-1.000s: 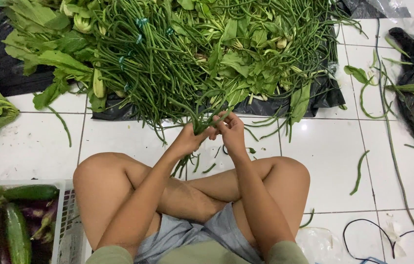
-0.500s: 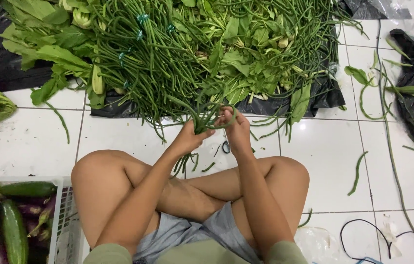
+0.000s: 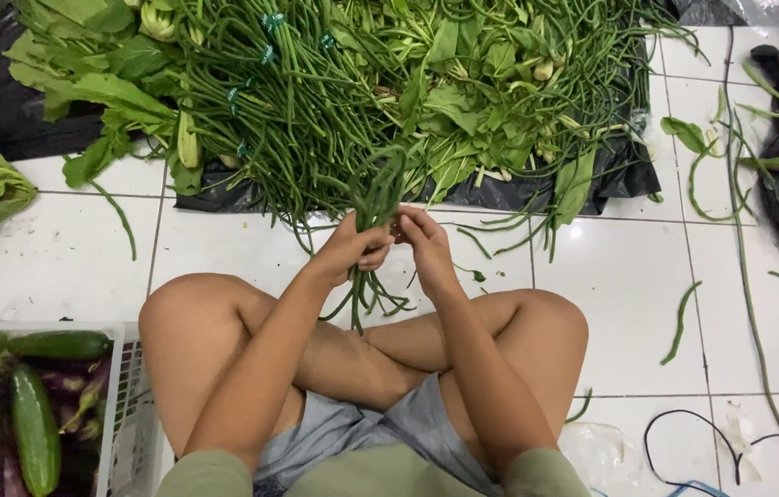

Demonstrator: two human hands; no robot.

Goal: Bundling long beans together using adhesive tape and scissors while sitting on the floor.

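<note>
A heap of long beans (image 3: 316, 101) and leafy greens covers black plastic sheeting (image 3: 518, 189) at the white tiled floor's (image 3: 67, 258) far edge. Compared with a moment ago, the bean bundle (image 3: 373, 230) stands upright, folded over, both hands closer. Left hand (image 3: 352, 250) fingers clamp it; right hand (image 3: 424, 247) fingers pinch beside.
</note>
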